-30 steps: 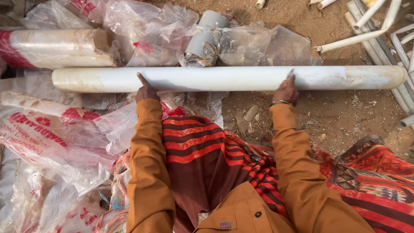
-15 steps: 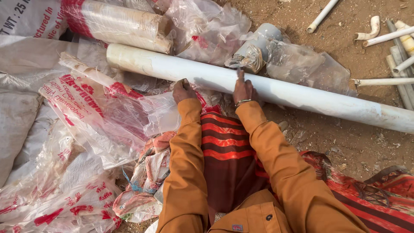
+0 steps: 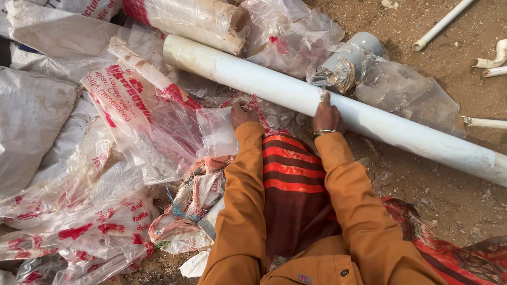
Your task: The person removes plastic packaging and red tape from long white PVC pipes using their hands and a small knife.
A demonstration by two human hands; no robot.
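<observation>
A long white pipe [image 3: 253,79] lies slantwise on the ground, from upper left to the right edge. My right hand [image 3: 326,117] grips its near side, with one finger stretched up over it and a bangle on the wrist. Just below the pipe, my left hand [image 3: 242,114] has its fingers curled on the top edge of a small clear plastic bag [image 3: 217,132]. Both arms wear orange sleeves. A red and brown striped cloth [image 3: 296,179] covers my lap between them.
Clear bags with red print [image 3: 127,105] and a white sack [image 3: 31,116] pile up on the left. A plastic-wrapped roll [image 3: 195,18] and a grey pipe fitting in plastic [image 3: 355,50] lie beyond the pipe. Thin white pipes [image 3: 441,24] lie on the dirt [image 3: 422,179] at upper right.
My hands have come closer together along the pipe. My left hand has left the pipe and now sits on the clear bag. The view has swung left, so the pipe looks tilted.
</observation>
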